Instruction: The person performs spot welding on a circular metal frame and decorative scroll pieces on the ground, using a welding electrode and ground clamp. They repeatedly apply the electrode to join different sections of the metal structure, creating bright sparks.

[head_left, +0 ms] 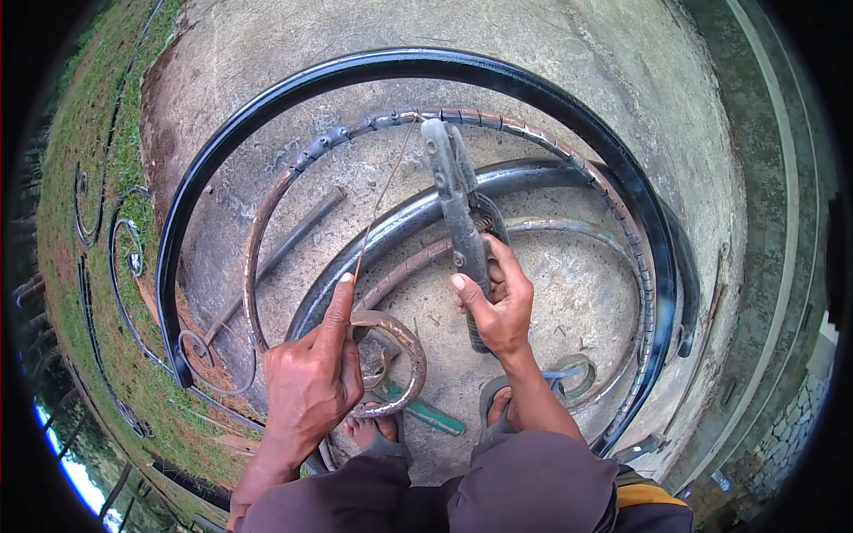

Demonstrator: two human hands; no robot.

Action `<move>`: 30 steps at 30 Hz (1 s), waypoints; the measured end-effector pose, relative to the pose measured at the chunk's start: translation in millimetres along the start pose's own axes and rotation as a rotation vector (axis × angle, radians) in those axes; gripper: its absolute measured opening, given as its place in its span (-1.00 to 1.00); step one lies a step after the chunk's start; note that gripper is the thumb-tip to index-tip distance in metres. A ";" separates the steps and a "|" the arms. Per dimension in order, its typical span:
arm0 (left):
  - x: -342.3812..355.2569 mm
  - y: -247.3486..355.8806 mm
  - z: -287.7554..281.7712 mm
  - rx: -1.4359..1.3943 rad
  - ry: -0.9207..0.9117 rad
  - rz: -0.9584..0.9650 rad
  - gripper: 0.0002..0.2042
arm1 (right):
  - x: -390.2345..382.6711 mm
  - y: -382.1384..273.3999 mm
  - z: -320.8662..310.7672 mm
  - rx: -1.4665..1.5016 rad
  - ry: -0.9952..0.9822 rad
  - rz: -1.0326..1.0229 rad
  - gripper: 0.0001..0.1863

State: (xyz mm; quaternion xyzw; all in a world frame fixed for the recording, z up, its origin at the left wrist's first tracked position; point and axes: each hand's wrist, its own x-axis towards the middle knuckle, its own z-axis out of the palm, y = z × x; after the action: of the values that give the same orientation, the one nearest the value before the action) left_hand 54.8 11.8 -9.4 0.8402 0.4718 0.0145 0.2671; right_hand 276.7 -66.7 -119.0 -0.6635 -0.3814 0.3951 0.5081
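Note:
A black welding electrode holder [466, 235] stands nearly upright in my right hand [500, 298], thumb along its handle and fingers wrapped round it. From near its jaws a thin, slightly bent welding rod [377, 210] slants down to my left hand [313, 377]. The left index finger is stretched out with its tip against the rod's lower end; the other fingers are curled and partly hidden. Below the rod lies a rusty curved bar with closely spaced notches [253, 253], spot-welded near its top. A rusty scroll end [418, 364] curls beside my left hand.
A wide black arched metal bar [409, 60] and a thick black curved pipe [391, 231] lie on the concrete slab [373, 22]. A straight grey tube [298, 235] lies inside the arch. A green strip [435, 419] is by my sandalled feet. Curled metal pieces [115, 222] rest on grass.

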 end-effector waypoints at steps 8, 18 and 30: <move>-2.8 -1.3 3.3 -0.042 -0.014 -0.040 -0.33 | -12.5 -12.5 1.4 -0.201 0.061 0.050 -0.41; -1.5 -2.6 2.8 -0.038 0.025 -0.034 -0.29 | -6.8 7.0 6.0 -0.292 0.096 -0.081 -0.41; -0.4 -2.3 1.8 -0.035 0.048 -0.017 -0.32 | 0.0 3.4 6.1 -0.290 0.081 -0.072 -0.41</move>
State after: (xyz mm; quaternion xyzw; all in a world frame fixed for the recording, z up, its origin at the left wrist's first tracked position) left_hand 53.3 11.7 -11.9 0.8307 0.4851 0.0406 0.2702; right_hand 271.6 -65.0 -123.4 -0.7311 -0.4371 0.2906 0.4359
